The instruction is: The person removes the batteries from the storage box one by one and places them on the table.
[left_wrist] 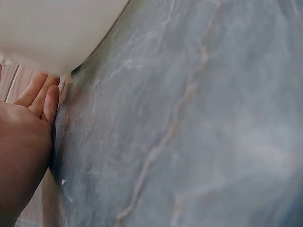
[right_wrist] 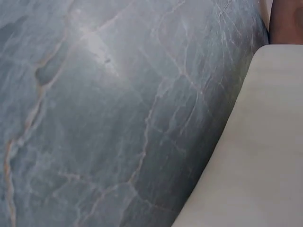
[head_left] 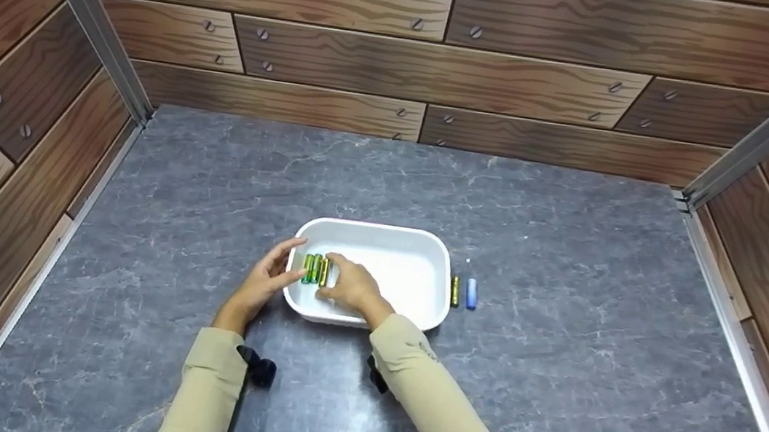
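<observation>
A white tray stands on the grey marbled table. Inside, at its left end, several green and yellow batteries stand side by side. My right hand reaches into the tray and pinches the rightmost battery by its two ends, between thumb and forefinger. At the left wall my left hand rests with fingers spread along the outside, its thumb over the rim close to the leftmost battery; whether it touches cannot be told. The left wrist view shows that hand against the tray's underside edge.
Just right of the tray lie a green and yellow battery and a blue battery-like cylinder. Wood-patterned walls enclose the table at the back and both sides. In the right wrist view, the tray's outer wall fills the right side.
</observation>
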The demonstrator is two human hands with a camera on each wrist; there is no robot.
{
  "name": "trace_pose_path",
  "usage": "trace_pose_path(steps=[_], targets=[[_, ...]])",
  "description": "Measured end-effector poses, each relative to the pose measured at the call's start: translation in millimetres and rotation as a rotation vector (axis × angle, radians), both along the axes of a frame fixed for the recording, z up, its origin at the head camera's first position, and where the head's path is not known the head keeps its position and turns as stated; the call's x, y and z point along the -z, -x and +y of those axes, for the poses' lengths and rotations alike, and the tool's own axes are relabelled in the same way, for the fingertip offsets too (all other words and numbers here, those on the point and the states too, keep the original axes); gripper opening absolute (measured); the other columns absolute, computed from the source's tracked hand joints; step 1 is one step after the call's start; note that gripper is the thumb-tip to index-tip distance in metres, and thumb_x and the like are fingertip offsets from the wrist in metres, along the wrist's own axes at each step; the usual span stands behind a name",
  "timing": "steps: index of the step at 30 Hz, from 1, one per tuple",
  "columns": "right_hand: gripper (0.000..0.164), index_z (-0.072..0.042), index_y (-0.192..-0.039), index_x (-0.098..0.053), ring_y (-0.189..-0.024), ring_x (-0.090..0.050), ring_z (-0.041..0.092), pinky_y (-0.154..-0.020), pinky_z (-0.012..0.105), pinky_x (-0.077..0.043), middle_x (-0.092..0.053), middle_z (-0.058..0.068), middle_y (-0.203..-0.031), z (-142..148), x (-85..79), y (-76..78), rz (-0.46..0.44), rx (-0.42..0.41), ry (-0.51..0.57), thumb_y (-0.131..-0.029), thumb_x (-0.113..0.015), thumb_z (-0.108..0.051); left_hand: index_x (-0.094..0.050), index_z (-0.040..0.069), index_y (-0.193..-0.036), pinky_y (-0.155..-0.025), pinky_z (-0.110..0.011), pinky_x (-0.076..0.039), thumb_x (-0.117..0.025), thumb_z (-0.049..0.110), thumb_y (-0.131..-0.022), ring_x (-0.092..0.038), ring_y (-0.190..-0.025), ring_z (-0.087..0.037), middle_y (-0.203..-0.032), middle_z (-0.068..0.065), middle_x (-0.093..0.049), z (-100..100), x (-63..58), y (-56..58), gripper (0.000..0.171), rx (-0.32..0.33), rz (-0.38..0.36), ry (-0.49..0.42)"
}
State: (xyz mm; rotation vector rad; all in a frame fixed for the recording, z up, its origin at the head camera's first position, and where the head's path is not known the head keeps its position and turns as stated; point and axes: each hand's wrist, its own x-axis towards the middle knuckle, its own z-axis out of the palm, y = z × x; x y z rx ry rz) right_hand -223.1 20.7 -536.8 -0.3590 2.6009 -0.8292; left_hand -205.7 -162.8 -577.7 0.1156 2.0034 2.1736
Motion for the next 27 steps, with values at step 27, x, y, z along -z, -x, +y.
trace_pose_path(steps=[27], targets=[[0.054, -0.009, -0.133, -0.052, -0.113, -0.062, 0.034, -0.095, 0.047, -0.049, -0.066, 0.017, -0.123, 2, -8.0, -3.5, 0.031, -0.023, 0.007, -0.084, -0.073, -0.019, -0.036, 0.0, -0.145, -0.118, -0.031, -0.026, -0.058, -0.001, -0.091, -0.025, -0.148, -0.032, -0.157, -0.02, -0.031, -1, 1.4, 1.1, 0.059, 0.012, 0.007, 0.02]])
